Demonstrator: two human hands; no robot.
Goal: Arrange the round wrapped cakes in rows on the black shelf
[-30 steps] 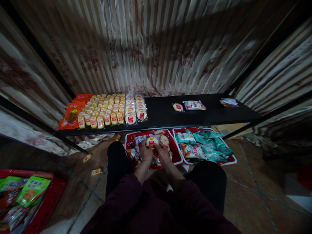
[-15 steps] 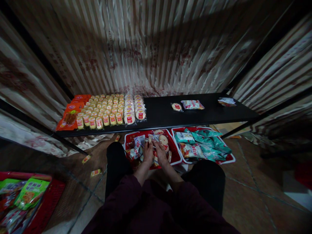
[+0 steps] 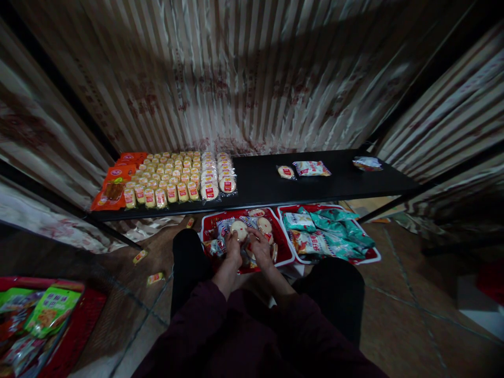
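Round cake packet (image 3: pixel 239 229) sits pinched in your closed left hand (image 3: pixel 233 248), above the left of two red trays (image 3: pixel 209 217). Your right hand (image 3: pixel 261 247) curls beside it, grip unclear. Three loose packets (image 3: pixel 311 168) lie on the table (image 3: pixel 260 185).

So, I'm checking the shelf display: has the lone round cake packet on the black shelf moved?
No. The round cake packet sits just left of the red-and-white packet on the black shelf, same gap as before.
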